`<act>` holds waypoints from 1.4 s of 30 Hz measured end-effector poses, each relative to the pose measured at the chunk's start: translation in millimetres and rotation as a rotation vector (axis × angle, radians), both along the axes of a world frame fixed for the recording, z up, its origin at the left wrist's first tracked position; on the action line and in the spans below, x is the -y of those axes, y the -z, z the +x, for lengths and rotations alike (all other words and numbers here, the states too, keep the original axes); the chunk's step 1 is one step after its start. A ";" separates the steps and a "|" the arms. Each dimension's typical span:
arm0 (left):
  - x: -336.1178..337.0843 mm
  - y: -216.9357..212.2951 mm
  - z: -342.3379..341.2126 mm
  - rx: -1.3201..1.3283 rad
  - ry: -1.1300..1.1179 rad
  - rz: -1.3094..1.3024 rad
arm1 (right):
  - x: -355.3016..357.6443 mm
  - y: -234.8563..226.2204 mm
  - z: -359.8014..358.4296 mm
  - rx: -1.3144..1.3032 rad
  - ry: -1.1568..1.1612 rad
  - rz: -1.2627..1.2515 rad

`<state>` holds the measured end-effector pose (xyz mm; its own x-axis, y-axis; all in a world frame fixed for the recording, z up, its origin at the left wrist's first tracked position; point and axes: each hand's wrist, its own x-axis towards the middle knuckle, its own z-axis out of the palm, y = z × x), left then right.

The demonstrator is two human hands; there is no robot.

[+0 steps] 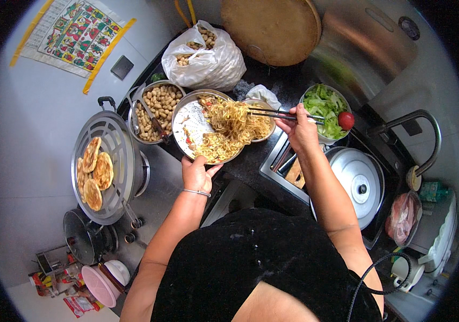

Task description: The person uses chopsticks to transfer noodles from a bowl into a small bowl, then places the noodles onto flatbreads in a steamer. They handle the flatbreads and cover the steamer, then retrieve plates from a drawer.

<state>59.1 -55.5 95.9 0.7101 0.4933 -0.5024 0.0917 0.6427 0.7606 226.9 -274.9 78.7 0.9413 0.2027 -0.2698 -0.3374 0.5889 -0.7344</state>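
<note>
My left hand [197,175] grips the near rim of a round bowl [186,127] and tilts it. Fried noodles [216,147] lie along its right side, and the left part of its pale inside is bare but for scraps. In my right hand [299,129] is a pair of black chopsticks [272,113], their tips in a clump of noodles at the bowl's right edge. Just right of the bowl, partly hidden by that clump, a smaller dish [262,127] also has noodles in it.
Peanuts fill a pot [162,102] and a white plastic bag [208,61] behind. Flatbreads [100,172] rest on a steamer rack at left. At right are a bowl of lettuce [323,104] with a red radish-like ball, a lidded pot [355,185] in the sink, and a curved faucet [436,134].
</note>
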 end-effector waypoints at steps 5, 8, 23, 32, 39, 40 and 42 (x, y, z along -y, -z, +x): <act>0.1 1.2 0.5 0.011 -0.005 0.000 | 10.3 -7.1 4.1 -0.003 0.009 0.025; 1.0 -0.8 0.8 -0.003 -0.018 0.008 | 19.0 -9.1 5.9 0.022 0.024 0.042; -3.2 4.2 -4.6 0.009 -0.041 0.022 | 30.2 8.9 1.9 0.275 0.044 -0.423; 0.5 -2.1 -2.5 0.009 -0.064 0.021 | 5.2 -3.6 -3.8 0.474 -0.002 -0.696; -1.7 4.8 -2.3 0.018 -0.066 0.010 | 19.6 -62.0 -17.9 0.599 -0.141 -0.795; -1.4 4.4 -2.0 0.019 -0.065 0.011 | 20.7 -68.3 -21.5 0.598 -0.168 -0.741; -1.0 3.9 -1.8 0.021 -0.063 0.013 | 20.9 -77.4 -31.0 0.594 -0.223 -0.634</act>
<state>57.4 -54.5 92.0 0.6878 0.5438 -0.4809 0.0354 0.6366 0.7704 196.0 -295.8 156.1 0.9180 0.3761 0.1256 0.1438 -0.0206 -0.9894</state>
